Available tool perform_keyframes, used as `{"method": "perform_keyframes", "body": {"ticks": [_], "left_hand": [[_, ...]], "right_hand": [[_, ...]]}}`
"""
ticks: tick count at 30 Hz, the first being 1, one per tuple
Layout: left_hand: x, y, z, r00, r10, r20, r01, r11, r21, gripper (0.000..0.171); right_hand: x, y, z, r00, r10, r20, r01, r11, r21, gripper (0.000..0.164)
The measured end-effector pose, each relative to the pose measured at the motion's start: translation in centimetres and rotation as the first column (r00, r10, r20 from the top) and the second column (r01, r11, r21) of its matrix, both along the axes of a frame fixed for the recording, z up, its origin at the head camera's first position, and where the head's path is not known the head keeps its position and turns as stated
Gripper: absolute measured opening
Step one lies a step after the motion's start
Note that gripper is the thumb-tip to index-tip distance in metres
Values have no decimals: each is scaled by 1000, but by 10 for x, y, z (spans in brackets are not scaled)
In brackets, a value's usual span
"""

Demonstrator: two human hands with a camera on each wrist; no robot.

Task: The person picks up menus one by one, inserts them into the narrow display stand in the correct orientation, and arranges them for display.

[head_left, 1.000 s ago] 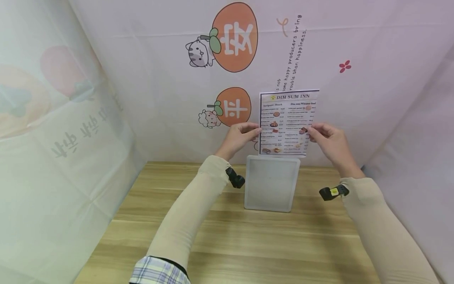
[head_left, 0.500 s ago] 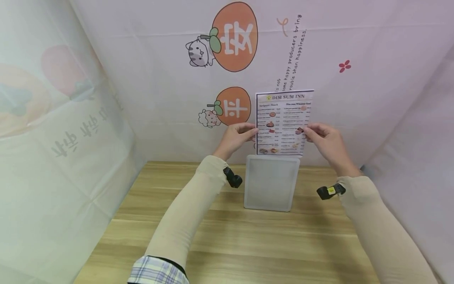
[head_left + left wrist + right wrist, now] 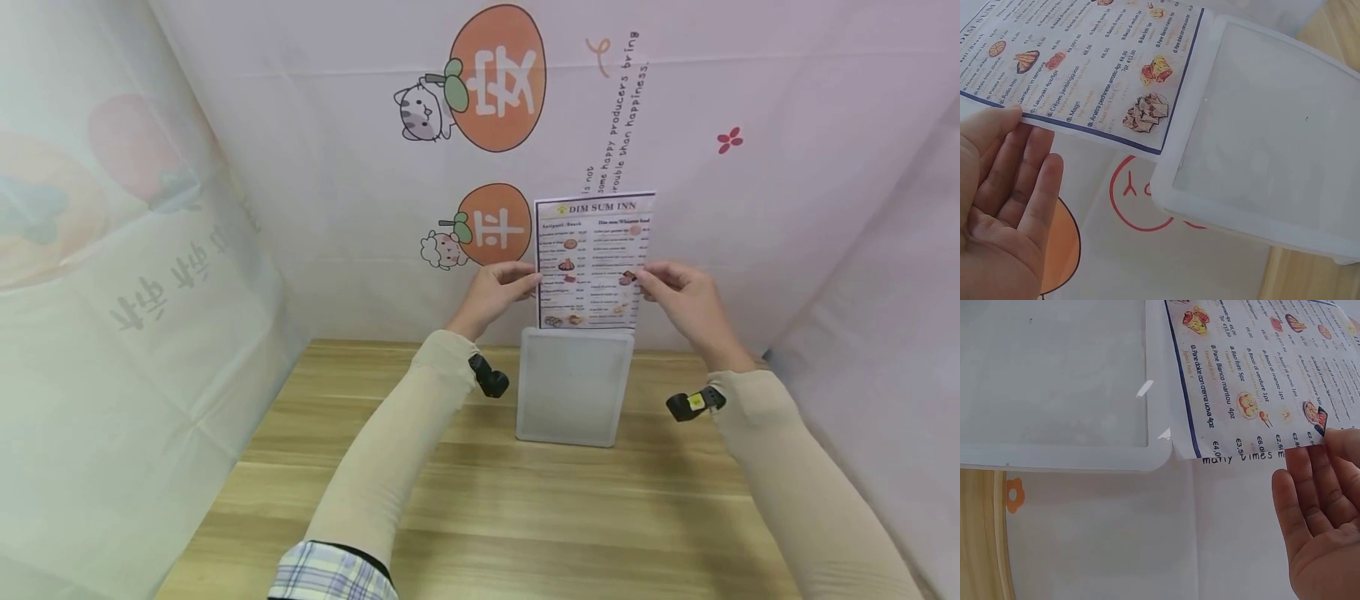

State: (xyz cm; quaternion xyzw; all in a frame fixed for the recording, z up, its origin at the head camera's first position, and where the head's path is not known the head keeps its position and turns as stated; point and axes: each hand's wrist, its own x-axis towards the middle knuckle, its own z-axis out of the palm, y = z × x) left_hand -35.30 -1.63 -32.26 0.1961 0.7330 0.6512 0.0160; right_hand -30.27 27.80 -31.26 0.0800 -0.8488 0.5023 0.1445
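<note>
One white, blue-bordered paper menu (image 3: 591, 262), standing at the upper rim of one whitish rectangular plastic frame (image 3: 573, 387); left hand (image 3: 491, 294) and right hand (image 3: 693, 312) pinching its side edges; even, gentle tension probably keeping it square.

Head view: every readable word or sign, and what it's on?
"DIM SUM INN": menu, title
"Antipasti /Snack": menu, left column heading
"Dim sum/Wheaten food": menu, right column heading
"安": upper orange
"平": lower orange
"is not", "some happy producers bring", "rouble than happiness.": back wall, sideways, partly behind menu
Too small: menu's item lines, wrist camera's yellow label
Too faint: left-wall lettering
</note>
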Motion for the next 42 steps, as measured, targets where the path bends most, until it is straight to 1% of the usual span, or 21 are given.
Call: {"method": "perform_keyframes", "body": {"ticks": [6, 12, 23, 28, 31, 37, 42], "left_hand": [[-2, -3, -4, 1000, 10, -5, -10, 1000, -19, 29], [-3, -6, -6, 1000, 10, 5, -10, 1000, -28, 30], [-3, -9, -8, 1000, 7, -11, -7, 1000, -27, 30], [-3, -9, -9, 1000, 0, -10, -1, 1000, -30, 30], [-3, -8, -10, 1000, 2, -6, -2, 1000, -29, 30], [-1, -7, -12, 1000, 8, -2, -9, 1000, -21, 30], [0, -6, -12, 1000, 7, -21, -8, 999, -37, 29]], "right_hand": [[-2, -3, -2, 1000, -6, 3, 6, 1000, 5, 53], [-2, -5, -5, 1000, -2, -2, 2, 1000, 14, 52], [1, -7, -6, 999, 13, 48, -15, 1000, 27, 58], [0, -7, -10, 1000, 14, 13, -14, 999, 29, 52], [0, -7, -12, 1000, 22, 6, -22, 999, 26, 50], [0, -5, -15, 999, 25, 33, -26, 999, 37, 55], [1, -2, -17, 999, 25, 47, -27, 999, 42, 55]]}}
